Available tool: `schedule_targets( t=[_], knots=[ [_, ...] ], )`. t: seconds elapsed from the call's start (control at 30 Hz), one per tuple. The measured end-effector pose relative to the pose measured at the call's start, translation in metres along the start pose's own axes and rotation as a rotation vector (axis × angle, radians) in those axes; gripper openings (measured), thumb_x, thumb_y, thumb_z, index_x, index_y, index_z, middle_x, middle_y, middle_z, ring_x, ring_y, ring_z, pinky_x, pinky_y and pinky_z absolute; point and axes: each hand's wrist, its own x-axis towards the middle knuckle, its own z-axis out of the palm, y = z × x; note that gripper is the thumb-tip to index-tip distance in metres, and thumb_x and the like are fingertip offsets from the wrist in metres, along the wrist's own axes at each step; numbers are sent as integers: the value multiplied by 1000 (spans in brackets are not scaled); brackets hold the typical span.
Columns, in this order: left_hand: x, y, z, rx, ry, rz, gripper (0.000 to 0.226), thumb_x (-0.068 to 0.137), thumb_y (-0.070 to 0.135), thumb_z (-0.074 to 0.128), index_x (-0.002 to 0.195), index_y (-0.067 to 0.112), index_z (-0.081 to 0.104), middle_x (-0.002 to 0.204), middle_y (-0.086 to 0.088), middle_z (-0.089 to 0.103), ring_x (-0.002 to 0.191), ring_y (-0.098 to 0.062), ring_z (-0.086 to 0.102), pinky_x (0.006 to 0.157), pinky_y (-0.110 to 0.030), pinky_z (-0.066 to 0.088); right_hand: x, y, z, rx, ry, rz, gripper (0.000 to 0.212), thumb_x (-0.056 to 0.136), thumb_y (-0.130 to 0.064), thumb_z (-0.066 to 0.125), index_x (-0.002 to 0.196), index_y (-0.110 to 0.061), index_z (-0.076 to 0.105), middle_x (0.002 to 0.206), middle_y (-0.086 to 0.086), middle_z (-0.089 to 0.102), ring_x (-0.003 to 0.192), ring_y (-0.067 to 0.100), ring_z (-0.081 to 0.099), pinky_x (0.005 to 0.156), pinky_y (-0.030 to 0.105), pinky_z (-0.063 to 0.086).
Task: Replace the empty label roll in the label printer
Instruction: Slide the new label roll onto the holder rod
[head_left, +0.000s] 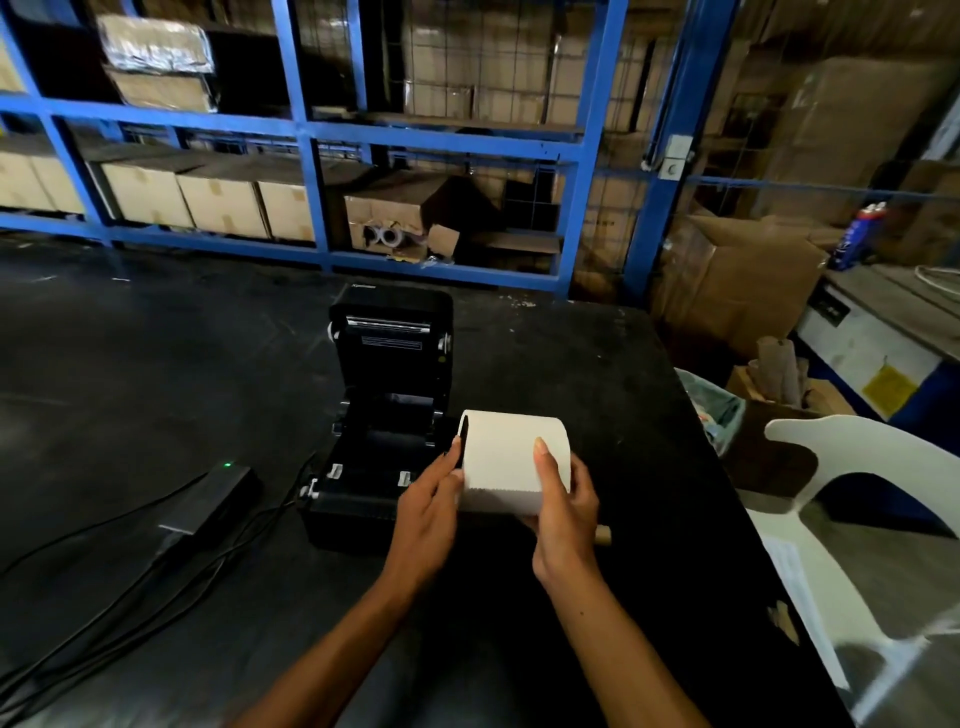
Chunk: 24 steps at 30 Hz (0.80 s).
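Head-worn wide-angle view, forward and down, close over the black table (597, 374), shelving (311, 124) beyond.

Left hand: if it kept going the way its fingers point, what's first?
The left hand already touches the label roll at its left end; past that, probably the printer's open lid, though depth is unclear.

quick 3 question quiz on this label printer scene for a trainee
1. True or false: the printer lid is closed.
2. Where is the label roll? A) seated in the printer B) held in both hands beside the printer C) lying on the chair
3. What colour is the light on the power adapter?

Key: 1 false, it stands open. 2 B, left hand and right hand hold it. 3 green.
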Motion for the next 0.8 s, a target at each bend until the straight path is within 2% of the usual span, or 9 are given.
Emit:
schedule_targets(
  t=[0.07, 0.17, 0.23, 0.33, 0.43, 0.5, 0.57, 0.7, 0.8],
  knots=[
    [1, 4, -6, -51, -30, -53, 40, 101, 23, 35, 137, 34, 47, 135, 15, 54, 115, 15, 49, 93, -5, 41, -4, 1, 11, 2, 1, -10, 23, 67, -60, 72, 84, -53, 59, 89, -23, 62, 85, 9, 62, 62, 22, 56],
    [5, 12, -14, -225, -91, -138, 38, 100, 34, 31, 126, 52, 52, 118, 17, 67, 107, 2, 62, 82, -14, 50, -8, 4, 27, 12, -19, -25, 34, 69, -59, 72, 97, -46, 59, 96, -15, 66, 85, 9, 65, 53, 14, 52],
    [7, 17, -19, -254, -77, -126, 34, 100, 40, 35, 128, 45, 53, 119, 15, 67, 110, -2, 62, 87, -21, 50, -9, 5, 35, 32, -37, -23, 44, 71, -56, 72, 108, -37, 59, 99, -8, 69, 86, 11, 68, 54, 17, 53],
    [10, 23, -29, -236, 4, -49, 40, 92, 48, 46, 131, 43, 49, 116, 21, 65, 107, 7, 60, 79, -10, 49, -13, 1, 51, 31, -76, -39, 47, 74, -55, 70, 114, -36, 55, 98, -10, 67, 84, 10, 67, 53, 15, 52],
    [19, 25, -42, -206, 67, 8, 42, 93, 35, 54, 134, 26, 52, 119, 7, 67, 105, -3, 64, 78, -15, 52, -20, -1, 70, 57, -144, -61, 50, 75, -47, 73, 118, -33, 53, 104, -6, 67, 85, 11, 69, 58, 19, 55],
    [25, 26, -53, -199, 88, 43, 36, 94, 26, 57, 129, 25, 56, 115, 5, 70, 102, -7, 66, 75, -15, 52, -23, 0, 79, 58, -174, -76, 52, 75, -44, 74, 120, -32, 51, 108, -2, 66, 88, 12, 69, 62, 21, 56],
    [29, 25, -66, -201, 94, 59, 32, 94, 24, 56, 126, 27, 59, 114, 6, 70, 103, -9, 67, 77, -19, 54, -27, -1, 90, 39, -197, -107, 54, 76, -43, 74, 122, -33, 49, 111, -2, 64, 92, 12, 67, 62, 19, 55],
    [39, 14, -88, -278, 130, -20, 42, 94, 24, 56, 135, 18, 51, 123, -5, 66, 110, -18, 65, 89, -37, 55, -34, 1, 117, 16, -228, -170, 55, 78, -38, 73, 127, -33, 48, 112, -5, 62, 90, 6, 65, 59, 12, 53],
    [47, 9, -101, -291, 138, -34, 43, 94, 21, 57, 136, 15, 50, 124, -7, 66, 109, -18, 65, 89, -35, 56, -36, 6, 135, 6, -230, -186, 51, 83, -35, 70, 129, -31, 51, 107, -13, 64, 87, -1, 66, 64, 13, 54]
  ],
)
